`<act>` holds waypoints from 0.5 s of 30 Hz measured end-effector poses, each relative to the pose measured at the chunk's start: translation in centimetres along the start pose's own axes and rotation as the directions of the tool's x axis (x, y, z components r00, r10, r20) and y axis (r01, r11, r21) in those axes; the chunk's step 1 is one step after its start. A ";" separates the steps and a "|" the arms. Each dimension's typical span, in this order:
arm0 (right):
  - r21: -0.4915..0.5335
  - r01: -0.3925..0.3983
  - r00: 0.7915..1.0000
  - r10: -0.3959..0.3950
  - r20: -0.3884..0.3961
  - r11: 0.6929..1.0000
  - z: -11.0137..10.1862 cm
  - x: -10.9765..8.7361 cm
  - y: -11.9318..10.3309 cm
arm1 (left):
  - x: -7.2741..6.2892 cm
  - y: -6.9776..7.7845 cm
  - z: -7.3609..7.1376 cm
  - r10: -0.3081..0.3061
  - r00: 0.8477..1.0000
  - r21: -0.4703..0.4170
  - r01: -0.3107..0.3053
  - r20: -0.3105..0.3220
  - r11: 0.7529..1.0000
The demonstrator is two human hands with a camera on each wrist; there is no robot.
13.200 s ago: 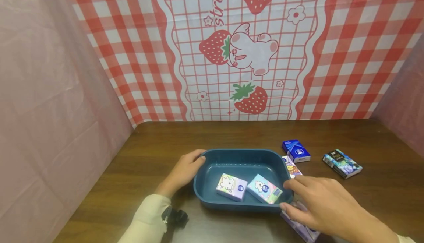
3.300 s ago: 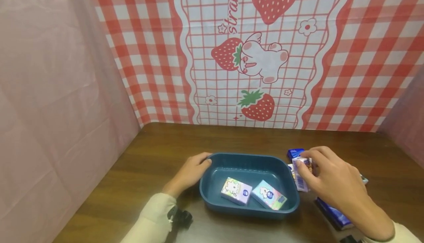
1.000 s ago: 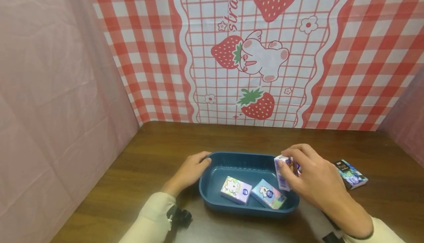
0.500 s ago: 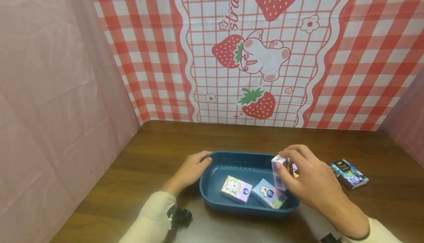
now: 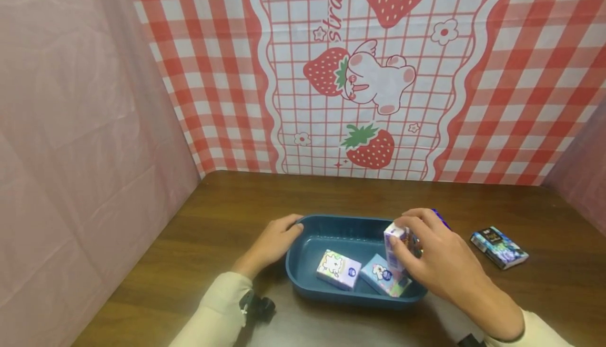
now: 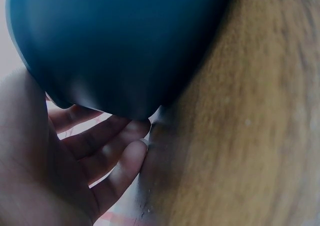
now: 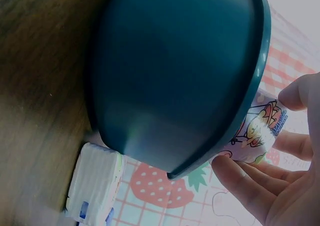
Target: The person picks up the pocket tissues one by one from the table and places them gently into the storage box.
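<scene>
My right hand (image 5: 437, 260) pinches a small purple-and-white pocket tissue pack (image 5: 395, 244), held upright over the right end of a dark blue plastic basin (image 5: 350, 297). In the right wrist view the pack's cartoon print (image 7: 260, 126) shows between thumb and fingers, just past the basin's rim. My left hand (image 5: 272, 244) holds the basin's left end, thumb at the rim; in the left wrist view its fingers (image 6: 107, 146) bend along the outer wall. Inside the basin lie two tissue packs, one white and lilac (image 5: 338, 269), one light blue (image 5: 383, 274), partly overlapped by the held pack.
A dark floral tissue pack (image 5: 499, 247) lies on the wooden table (image 5: 236, 200) at the right. A blue pack (image 5: 442, 219) shows behind my right hand, mostly hidden. A red-checked cloth (image 5: 208, 73) hangs at the table's back.
My right hand, earlier on the basin's right rim, then pinching the pack beside the blue packs, has moved left with it over the basin. My left hand keeps its hold.
</scene>
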State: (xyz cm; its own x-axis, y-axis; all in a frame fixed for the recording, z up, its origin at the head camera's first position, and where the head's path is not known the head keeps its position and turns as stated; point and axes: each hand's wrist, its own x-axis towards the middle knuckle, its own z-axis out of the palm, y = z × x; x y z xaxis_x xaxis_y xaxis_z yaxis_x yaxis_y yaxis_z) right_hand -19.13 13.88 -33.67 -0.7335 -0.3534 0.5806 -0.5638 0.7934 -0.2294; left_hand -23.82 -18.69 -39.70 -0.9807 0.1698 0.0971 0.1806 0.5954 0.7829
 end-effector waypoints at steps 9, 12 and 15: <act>0.017 0.039 0.999 -0.039 -0.021 0.999 0.4 -0.1 0.1 | 0.1 -0.2 0.0 0.022 1.000 -0.006 -0.022 0.000 1.000; 0.027 0.040 0.999 -0.040 -0.012 0.999 0.5 -0.1 0.1 | 0.1 -0.2 0.1 0.019 1.000 -0.008 -0.019 -0.002 1.000; 0.028 0.045 0.999 -0.045 -0.007 0.999 0.6 -0.1 0.2 | 0.1 -0.3 0.1 0.020 1.000 -0.009 -0.020 -0.002 1.000</act>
State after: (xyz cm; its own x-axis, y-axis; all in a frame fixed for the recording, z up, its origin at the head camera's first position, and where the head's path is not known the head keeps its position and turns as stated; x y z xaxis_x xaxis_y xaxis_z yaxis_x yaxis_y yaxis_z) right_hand -19.39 13.72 -34.26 -0.7048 -0.3856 0.5955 -0.6071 0.7621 -0.2250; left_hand -23.95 -18.79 -39.94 -0.9770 0.1803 0.1139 0.1995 0.5844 0.7865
